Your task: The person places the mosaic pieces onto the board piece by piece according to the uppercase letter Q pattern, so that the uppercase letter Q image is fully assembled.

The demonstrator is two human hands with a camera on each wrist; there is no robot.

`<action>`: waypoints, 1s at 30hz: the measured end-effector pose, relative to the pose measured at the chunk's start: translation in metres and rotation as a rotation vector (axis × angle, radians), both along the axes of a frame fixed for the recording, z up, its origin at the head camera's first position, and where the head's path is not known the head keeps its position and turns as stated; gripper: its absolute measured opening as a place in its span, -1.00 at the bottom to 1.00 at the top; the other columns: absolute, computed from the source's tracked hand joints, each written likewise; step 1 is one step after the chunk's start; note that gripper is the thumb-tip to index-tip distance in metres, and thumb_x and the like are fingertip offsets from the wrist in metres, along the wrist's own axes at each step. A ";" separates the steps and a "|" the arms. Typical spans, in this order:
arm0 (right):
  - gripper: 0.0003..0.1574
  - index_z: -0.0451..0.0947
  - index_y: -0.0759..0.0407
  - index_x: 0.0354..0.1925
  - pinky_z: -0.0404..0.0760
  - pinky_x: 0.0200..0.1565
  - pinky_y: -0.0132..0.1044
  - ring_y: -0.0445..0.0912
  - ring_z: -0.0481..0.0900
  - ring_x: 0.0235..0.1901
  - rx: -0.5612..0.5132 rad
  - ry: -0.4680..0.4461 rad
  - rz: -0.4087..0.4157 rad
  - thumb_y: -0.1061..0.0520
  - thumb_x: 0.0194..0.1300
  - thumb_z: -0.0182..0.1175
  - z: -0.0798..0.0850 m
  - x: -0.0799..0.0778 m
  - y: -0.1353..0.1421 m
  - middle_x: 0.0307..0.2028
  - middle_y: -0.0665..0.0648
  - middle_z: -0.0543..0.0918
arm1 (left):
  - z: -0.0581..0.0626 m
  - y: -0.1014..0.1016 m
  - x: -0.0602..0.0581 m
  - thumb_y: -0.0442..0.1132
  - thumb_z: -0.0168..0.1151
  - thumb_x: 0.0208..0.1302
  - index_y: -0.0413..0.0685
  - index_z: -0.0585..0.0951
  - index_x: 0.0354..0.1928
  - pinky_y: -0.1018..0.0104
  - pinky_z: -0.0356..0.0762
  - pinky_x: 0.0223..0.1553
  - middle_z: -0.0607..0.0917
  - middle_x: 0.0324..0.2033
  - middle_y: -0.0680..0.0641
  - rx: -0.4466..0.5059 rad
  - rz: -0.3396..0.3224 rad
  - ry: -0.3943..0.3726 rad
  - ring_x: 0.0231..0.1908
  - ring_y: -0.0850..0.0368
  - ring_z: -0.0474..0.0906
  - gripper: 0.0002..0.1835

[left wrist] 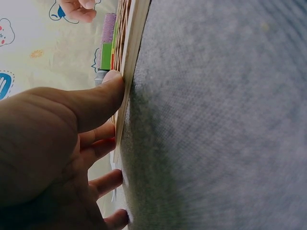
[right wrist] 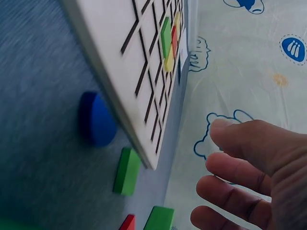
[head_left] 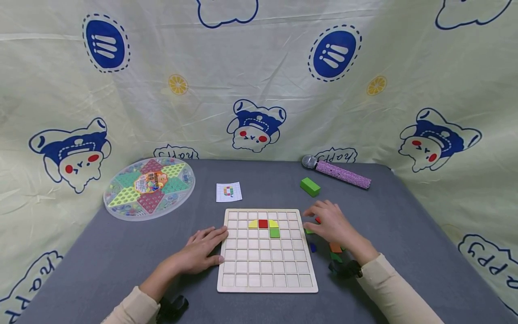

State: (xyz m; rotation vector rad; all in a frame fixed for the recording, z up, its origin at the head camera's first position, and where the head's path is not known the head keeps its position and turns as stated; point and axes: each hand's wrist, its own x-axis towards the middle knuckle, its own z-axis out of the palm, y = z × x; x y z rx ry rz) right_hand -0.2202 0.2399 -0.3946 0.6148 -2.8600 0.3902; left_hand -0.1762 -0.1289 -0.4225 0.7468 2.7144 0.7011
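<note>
A pale wooden grid board (head_left: 253,269) lies flat on the grey cloth. Along its upper part sit a red square (head_left: 263,223) between two yellow pieces (head_left: 253,224), with a green square (head_left: 274,233) below the right one. My left hand (head_left: 200,253) rests at the board's left edge, thumb and fingertips against its side. To the right of the board, my right hand (head_left: 333,225) hovers over loose blocks, fingers loosely bent and nothing between them. In the right wrist view, a blue rounded block (right wrist: 98,120) and a green block (right wrist: 127,171) lie beside the board's edge.
An orange block (head_left: 335,248) lies under the right wrist. Behind stand a larger green block (head_left: 310,187) and a purple glittery microphone (head_left: 343,174). A small pattern card (head_left: 229,192) lies beyond the board. A round patterned disc (head_left: 121,180) is at the back left.
</note>
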 end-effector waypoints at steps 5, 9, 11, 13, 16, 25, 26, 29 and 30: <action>-0.66 0.66 0.11 -0.17 0.30 -0.16 -0.11 -0.02 0.42 -0.16 0.009 -0.026 -0.015 -0.01 0.09 0.37 -0.004 0.000 0.008 -0.20 0.05 0.60 | 0.000 0.000 0.000 -0.04 0.15 0.30 -0.02 0.19 0.43 -0.36 -0.08 0.28 0.18 0.44 -0.06 0.006 -0.003 -0.001 0.43 -0.21 0.00 -0.30; -0.65 0.66 0.11 -0.18 0.26 -0.21 -0.18 -0.04 0.40 -0.19 0.023 -0.043 -0.017 -0.02 0.07 0.38 -0.007 0.000 0.012 -0.22 0.05 0.59 | 0.000 0.000 0.000 -0.04 0.15 0.30 -0.02 0.19 0.43 -0.37 -0.07 0.27 0.18 0.44 -0.05 0.008 -0.003 0.001 0.43 -0.21 0.00 -0.30; -0.65 0.67 0.11 -0.18 0.24 -0.23 -0.21 -0.05 0.38 -0.22 0.032 -0.050 -0.017 -0.02 0.06 0.39 -0.009 -0.001 0.014 -0.22 0.05 0.59 | 0.000 -0.001 0.000 -0.04 0.15 0.30 -0.02 0.19 0.43 -0.37 -0.07 0.27 0.18 0.44 -0.05 0.008 -0.002 0.001 0.43 -0.21 0.00 -0.30; -0.64 0.67 0.10 -0.18 0.23 -0.24 -0.23 -0.06 0.37 -0.23 0.036 -0.058 -0.017 -0.03 0.06 0.39 -0.010 -0.001 0.015 -0.22 0.06 0.60 | -0.001 -0.001 0.000 -0.03 0.15 0.30 -0.02 0.19 0.43 -0.37 -0.07 0.26 0.18 0.44 -0.05 0.009 -0.002 0.001 0.43 -0.21 0.00 -0.30; -0.64 0.66 0.10 -0.17 0.23 -0.24 -0.22 -0.05 0.37 -0.22 0.037 -0.077 -0.024 -0.03 0.06 0.39 -0.011 -0.001 0.016 -0.20 0.07 0.60 | -0.001 -0.001 0.000 -0.04 0.15 0.30 -0.03 0.19 0.43 -0.38 -0.07 0.26 0.18 0.44 -0.06 0.013 -0.004 0.004 0.43 -0.22 0.00 -0.30; -0.63 0.66 0.08 -0.15 0.28 -0.20 -0.11 -0.03 0.39 -0.19 0.057 -0.136 -0.036 -0.03 0.08 0.38 -0.015 -0.002 0.019 -0.16 0.08 0.61 | -0.001 -0.001 0.000 -0.06 0.16 0.30 -0.06 0.20 0.42 -0.39 -0.06 0.25 0.19 0.43 -0.08 0.017 -0.014 0.020 0.42 -0.25 0.01 -0.31; -0.63 0.66 0.08 -0.15 0.29 -0.20 -0.11 -0.03 0.39 -0.19 0.060 -0.140 -0.036 -0.04 0.08 0.38 -0.015 -0.002 0.019 -0.16 0.08 0.61 | -0.001 -0.001 0.000 -0.06 0.16 0.30 -0.06 0.20 0.42 -0.39 -0.06 0.25 0.19 0.43 -0.08 0.016 -0.015 0.019 0.42 -0.25 0.01 -0.31; -0.63 0.66 0.07 -0.14 0.29 -0.20 -0.11 -0.03 0.39 -0.19 0.071 -0.147 -0.034 -0.05 0.08 0.38 -0.017 -0.003 0.019 -0.17 0.08 0.61 | -0.001 -0.001 0.000 -0.06 0.15 0.31 -0.06 0.20 0.42 -0.39 -0.07 0.26 0.19 0.43 -0.08 0.015 -0.015 0.015 0.42 -0.25 0.01 -0.31; -0.63 0.66 0.07 -0.14 0.29 -0.20 -0.11 -0.02 0.40 -0.18 0.073 -0.149 -0.032 -0.05 0.08 0.38 -0.017 -0.003 0.019 -0.17 0.08 0.61 | -0.001 -0.001 0.000 -0.05 0.15 0.31 -0.06 0.19 0.42 -0.39 -0.07 0.26 0.19 0.43 -0.08 0.015 -0.015 0.015 0.42 -0.25 0.01 -0.30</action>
